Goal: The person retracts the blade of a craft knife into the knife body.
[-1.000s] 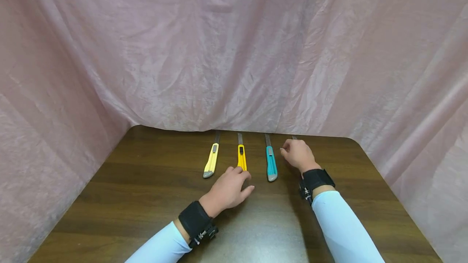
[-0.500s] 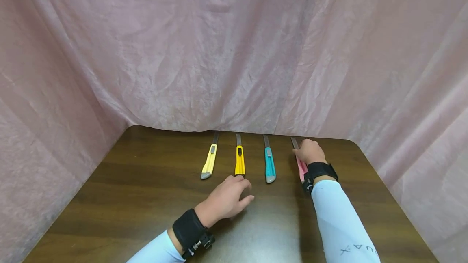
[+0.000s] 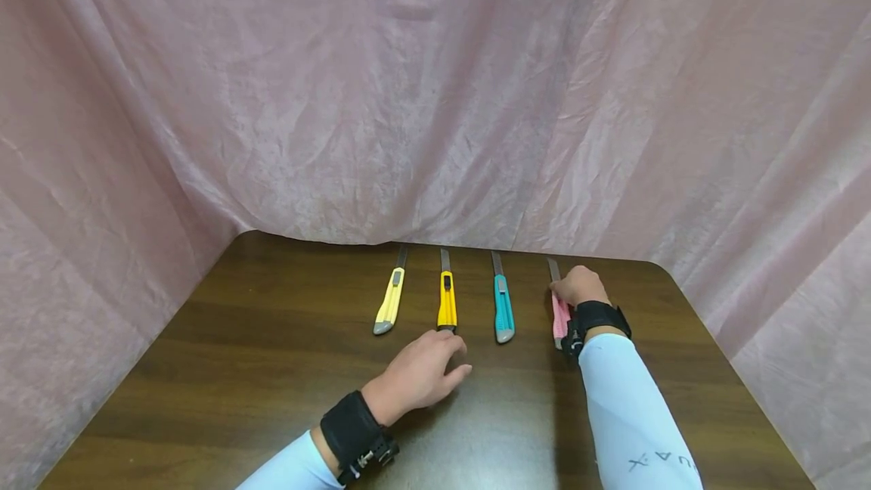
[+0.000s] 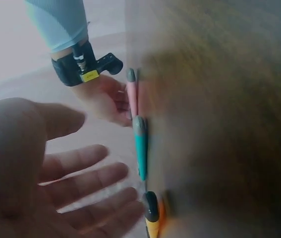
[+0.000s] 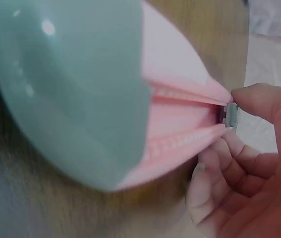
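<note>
The right hand (image 3: 580, 285) lies curled over the pink utility knife (image 3: 560, 313), its thumb and fingertips (image 5: 259, 101) gathered at the slider on the knife's top face; in the right wrist view the thumb tip presses against that small grey slider while the other fingers bend in beside the handle's edge. The knife lies flat on the dark wooden table (image 3: 224, 369), blade pointing away from the person toward the pink cloth backdrop (image 3: 435, 97), its grey butt cap near the wrist strap. A short length of grey blade shows beyond the hand.

The left hand (image 3: 418, 370) rests on the table with fingers relaxed and slightly spread, holding nothing; its fingertips lie just short of the butt of the orange utility knife (image 3: 446, 301). The left wrist view shows the palm open and the fingers loosely apart.

To the left of the pink knife, apart from it, lies the teal utility knife (image 3: 502, 307), then the orange one, then the yellow utility knife (image 3: 390, 300), all roughly parallel in a row with blades extended toward the backdrop. Nothing lies between the right hand and the knife it grips. The pink knife has a ribbed pink body with a track down its middle and a rounded grey-green end cap.
</note>
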